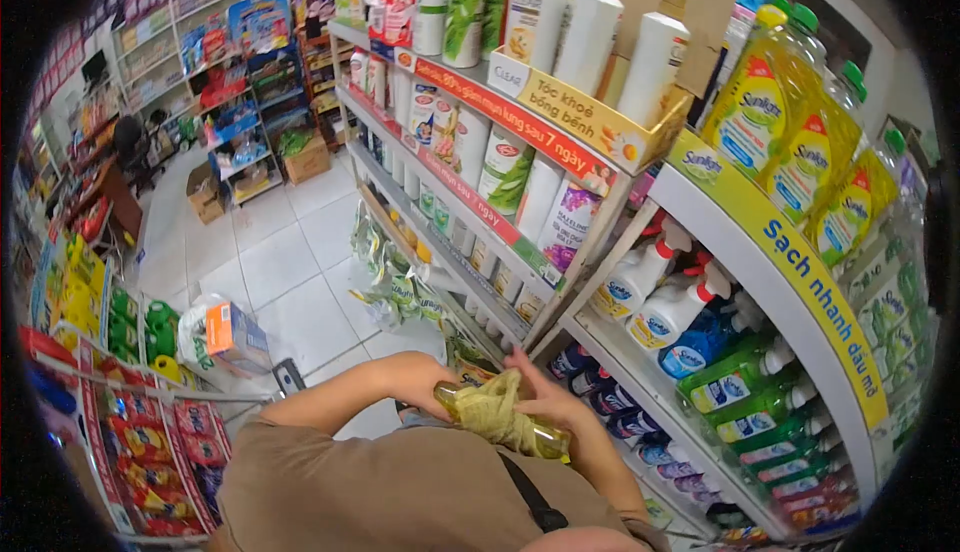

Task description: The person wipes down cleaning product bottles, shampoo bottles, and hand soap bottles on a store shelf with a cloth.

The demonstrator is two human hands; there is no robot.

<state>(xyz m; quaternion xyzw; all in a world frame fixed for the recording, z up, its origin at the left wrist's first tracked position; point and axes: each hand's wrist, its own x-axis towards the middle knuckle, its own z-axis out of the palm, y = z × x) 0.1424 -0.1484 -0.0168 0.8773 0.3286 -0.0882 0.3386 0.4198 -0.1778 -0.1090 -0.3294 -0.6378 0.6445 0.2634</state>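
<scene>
A bottle of yellow liquid [551, 442] lies sideways against my front, with a crumpled yellow cloth [497, 409] draped around its middle. My left hand [418, 384] is closed at one end of the bottle, its fingers partly hidden. On the cloth's other side, my right hand [545, 397] presses the cloth against the bottle with bent fingers. The bottle's label is covered. Right beside my hands stands a shelf rack, with a Sunlight pack [470, 370] low behind them.
Yellow Sunlight bottles [760, 102] top the right shelf, above spray bottles [665, 302] and green bottles [740, 382]. White Clear bottles [590, 37] stand in a yellow display tray [640, 137]. An orange-and-blue box [237, 337] sits on the tiled floor [290, 262]. Red packets [150, 442] hang at left.
</scene>
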